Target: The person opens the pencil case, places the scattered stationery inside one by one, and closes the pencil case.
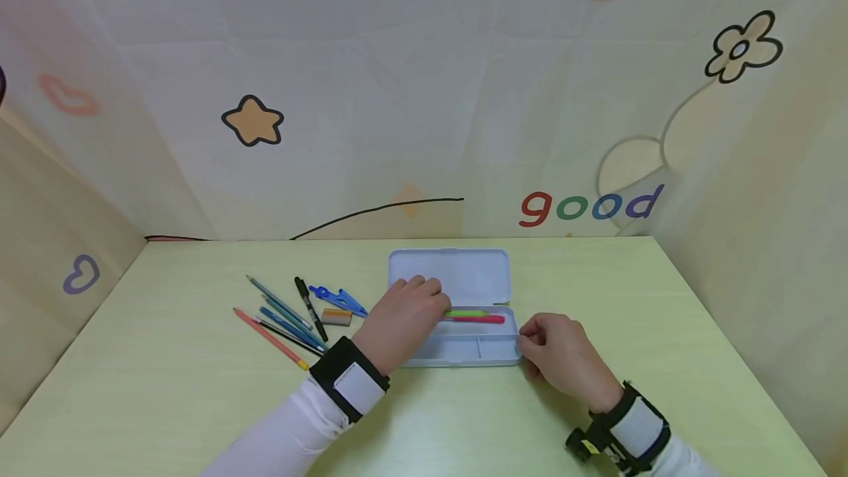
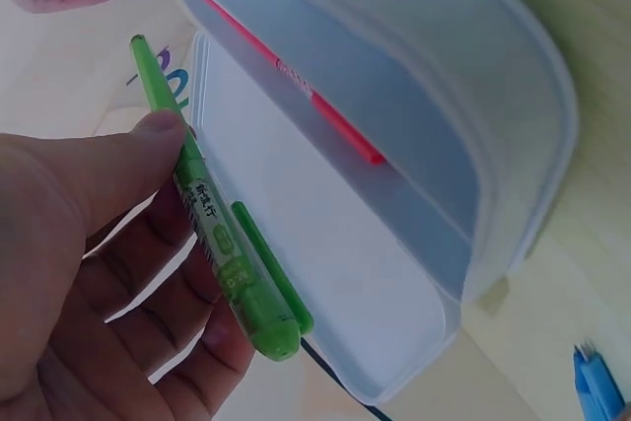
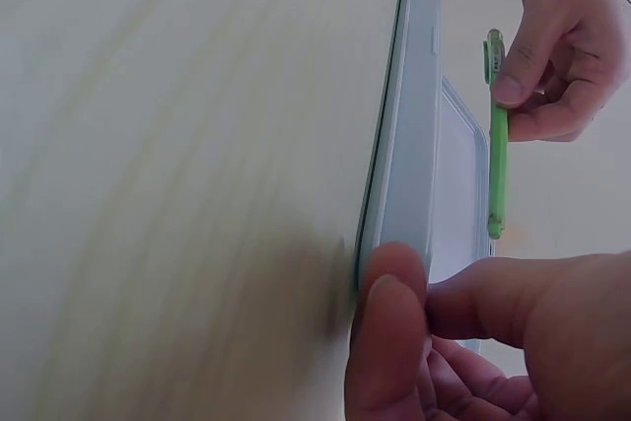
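A pale blue pencil case [image 1: 437, 350] lies with its lid [image 1: 477, 271] swung back on the table. My left hand [image 1: 407, 322] is over its left part. Between thumb and fingers, the hand pinches a capped green pen [image 2: 222, 229], its clip showing in the left wrist view. This pen is held above the case, clear of it in the right wrist view [image 3: 497, 175]. Inside the long compartment rests a red pen [image 2: 335, 125]. At the case's right edge, my right hand [image 1: 566, 359] grips the wall between thumb and fingers.
Left of the case lie several blue pencils [image 1: 291, 311], an orange pencil [image 1: 271, 339], a black marker [image 1: 311, 308], a blue compass [image 1: 338, 299] and an eraser [image 1: 336, 316]. Behind the table [image 1: 199, 418] hangs a printed cloth [image 1: 371, 94].
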